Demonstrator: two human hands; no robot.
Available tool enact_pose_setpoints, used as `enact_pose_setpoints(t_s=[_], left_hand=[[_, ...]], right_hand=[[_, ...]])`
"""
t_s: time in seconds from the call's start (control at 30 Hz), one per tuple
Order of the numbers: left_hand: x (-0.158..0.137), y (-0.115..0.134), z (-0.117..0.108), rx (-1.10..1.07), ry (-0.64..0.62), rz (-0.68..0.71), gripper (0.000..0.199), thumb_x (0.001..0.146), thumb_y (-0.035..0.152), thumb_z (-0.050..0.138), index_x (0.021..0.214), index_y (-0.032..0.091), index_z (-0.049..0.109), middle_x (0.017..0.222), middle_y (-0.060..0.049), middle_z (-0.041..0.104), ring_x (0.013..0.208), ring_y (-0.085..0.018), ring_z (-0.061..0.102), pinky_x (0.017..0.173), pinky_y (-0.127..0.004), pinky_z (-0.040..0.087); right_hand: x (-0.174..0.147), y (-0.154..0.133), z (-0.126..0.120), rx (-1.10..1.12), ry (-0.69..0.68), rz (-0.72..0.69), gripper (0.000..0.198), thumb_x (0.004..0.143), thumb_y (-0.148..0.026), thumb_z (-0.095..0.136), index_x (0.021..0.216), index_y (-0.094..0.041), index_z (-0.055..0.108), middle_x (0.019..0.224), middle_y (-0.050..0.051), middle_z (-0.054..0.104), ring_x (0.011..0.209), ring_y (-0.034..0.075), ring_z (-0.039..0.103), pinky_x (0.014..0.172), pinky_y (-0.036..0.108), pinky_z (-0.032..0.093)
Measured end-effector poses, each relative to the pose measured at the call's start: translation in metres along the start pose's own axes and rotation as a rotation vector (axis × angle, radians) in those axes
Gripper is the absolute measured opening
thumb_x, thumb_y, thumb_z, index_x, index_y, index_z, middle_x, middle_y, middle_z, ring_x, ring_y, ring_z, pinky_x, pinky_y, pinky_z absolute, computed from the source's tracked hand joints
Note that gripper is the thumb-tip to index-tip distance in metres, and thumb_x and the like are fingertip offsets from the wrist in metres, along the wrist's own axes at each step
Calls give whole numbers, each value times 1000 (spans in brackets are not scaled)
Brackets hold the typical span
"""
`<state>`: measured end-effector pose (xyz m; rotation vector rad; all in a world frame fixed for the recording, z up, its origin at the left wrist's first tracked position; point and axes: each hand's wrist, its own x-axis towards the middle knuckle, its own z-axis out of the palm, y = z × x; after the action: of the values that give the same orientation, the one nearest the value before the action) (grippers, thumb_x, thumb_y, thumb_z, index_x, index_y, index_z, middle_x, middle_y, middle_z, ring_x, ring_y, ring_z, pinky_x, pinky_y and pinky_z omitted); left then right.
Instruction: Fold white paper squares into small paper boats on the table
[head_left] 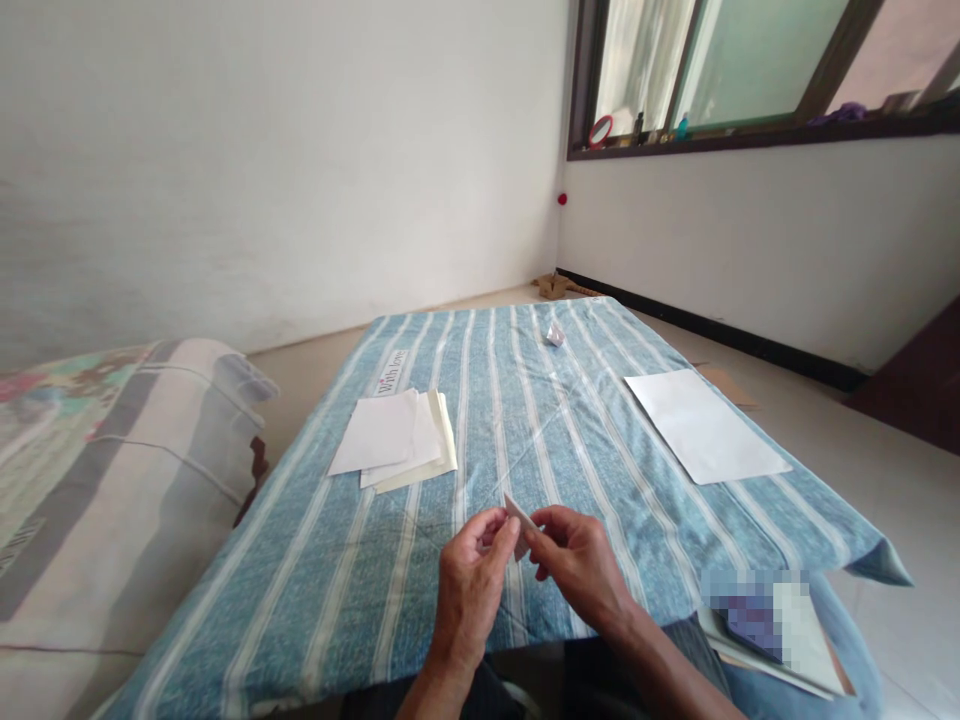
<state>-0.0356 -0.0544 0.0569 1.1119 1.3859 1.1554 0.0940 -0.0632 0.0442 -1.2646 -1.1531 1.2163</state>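
Observation:
A small folded piece of paper (519, 522) is pinched between my two hands above the near part of the table. My left hand (474, 565) grips its left side with thumb and fingers. From the right, my right hand (576, 558) holds the other side between thumb and fingertips. One pointed corner of the paper sticks up between the thumbs. Ahead and to the left lies a stack of white and cream paper sheets (386, 432). A large white sheet or board (701, 425) rests flat at the table's right side.
A blue striped cloth (300, 580) covers the table. Near its far edge sits a small folded paper piece (555, 334). Papers with a partly blurred dark item (757, 625) lie beside my right leg. A covered bed (135, 480) stands at left.

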Motion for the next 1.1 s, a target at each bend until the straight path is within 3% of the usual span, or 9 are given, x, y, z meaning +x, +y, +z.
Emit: enact_pose_setpoints(t_s=[0.13, 0.3, 0.47, 0.7, 1.1], left_hand=[[-1, -2, 0, -11, -2, -26, 31, 71, 41, 72, 88, 15, 72, 78, -4, 72, 81, -23, 66, 73, -29, 51], [0, -3, -2, -178, -70, -180, 28, 70, 41, 74, 78, 14, 69, 70, -2, 66, 70, -17, 61, 64, -25, 51], [2, -3, -7, -354, -139, -307, 28, 68, 39, 75, 72, 13, 69, 66, -3, 64, 64, -15, 58, 51, -21, 47], [-1, -4, -7, -479, -197, -408, 27, 64, 35, 79, 72, 12, 69, 64, -3, 65, 60, -16, 60, 52, -27, 52], [-6, -9, -7, -593, -190, -478, 27, 64, 32, 82, 78, 12, 70, 69, -6, 70, 59, -16, 63, 48, -26, 52]], right_hand=[[-5, 3, 4, -150, -32, -72, 30, 83, -43, 62, 80, -14, 70, 55, -1, 59, 47, 10, 48, 46, 22, 37], [-8, 6, 3, -329, -52, -197, 16, 81, -27, 64, 92, -17, 70, 53, -4, 54, 48, 9, 47, 49, 21, 35], [-11, 13, -5, -378, -159, -337, 39, 81, -25, 66, 120, -23, 61, 63, -4, 60, 51, 10, 51, 54, 22, 41], [-16, 15, -15, -347, -205, -506, 38, 88, -21, 57, 126, -21, 57, 67, -2, 58, 56, 11, 51, 56, 23, 43], [-19, 21, -23, -260, -157, -379, 31, 89, -24, 56, 119, -19, 58, 67, -2, 60, 56, 11, 52, 54, 23, 42]])
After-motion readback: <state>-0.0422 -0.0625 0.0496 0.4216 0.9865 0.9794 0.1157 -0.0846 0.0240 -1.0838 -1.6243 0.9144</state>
